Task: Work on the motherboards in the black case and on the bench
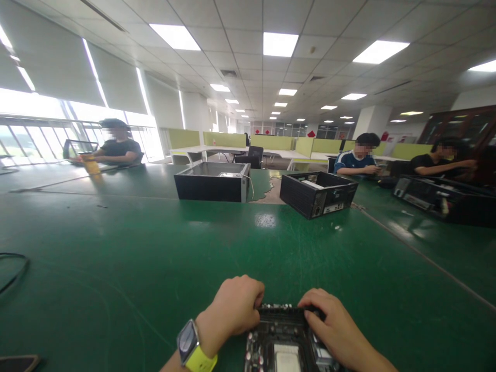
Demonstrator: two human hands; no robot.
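A dark circuit board [284,346], a computer mainboard with a pale square socket in its middle, lies on the green table [155,258] at the bottom edge of the view. My left hand [234,307], with a watch on a yellow strap at the wrist, is curled into a fist-like grip on the board's far left edge. My right hand [333,325] curls its fingers over the board's far right edge. Both hands press on the top rim of the board; the fingertips are tucked under and partly hidden.
Two open black computer cases [211,183] [318,192] stand farther back on the table, a third case [430,194] at the right. Three seated people work at the far sides. A black cable [13,271] lies at the left edge, a dark flat object [17,363] at bottom left.
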